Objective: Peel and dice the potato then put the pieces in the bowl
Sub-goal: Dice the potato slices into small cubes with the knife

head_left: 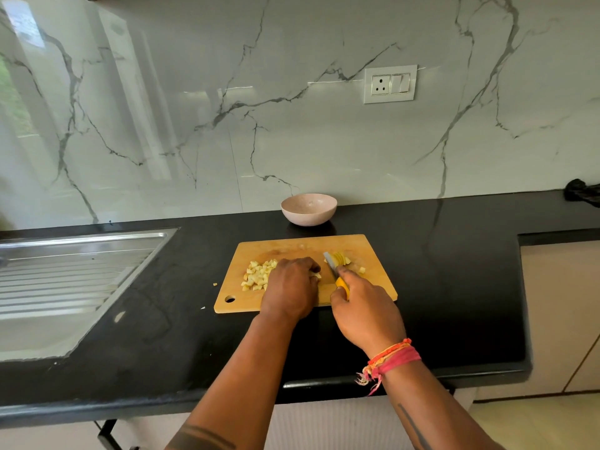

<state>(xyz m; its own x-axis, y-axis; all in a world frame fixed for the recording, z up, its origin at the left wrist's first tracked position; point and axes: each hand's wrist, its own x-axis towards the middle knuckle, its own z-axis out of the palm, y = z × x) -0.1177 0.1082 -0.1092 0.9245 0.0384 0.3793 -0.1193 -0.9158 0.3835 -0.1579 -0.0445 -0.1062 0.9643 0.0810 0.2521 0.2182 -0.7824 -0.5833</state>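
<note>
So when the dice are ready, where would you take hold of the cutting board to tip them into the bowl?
Probably the near-left corner by the hanging hole, coming from the left: that end of the cutting board is bare, while the diced potato lies further in. The bowl stands just beyond the far edge.

Both forearms are extended forward toward twelve o'clock, converging slightly. The left hand [292, 284] is held palm down with its fingers curled under at the tips. The right hand [365, 311] is closed in a fist-like grip, its wrist wrapped by red-orange threads, at about three o'clock of the left.
</note>
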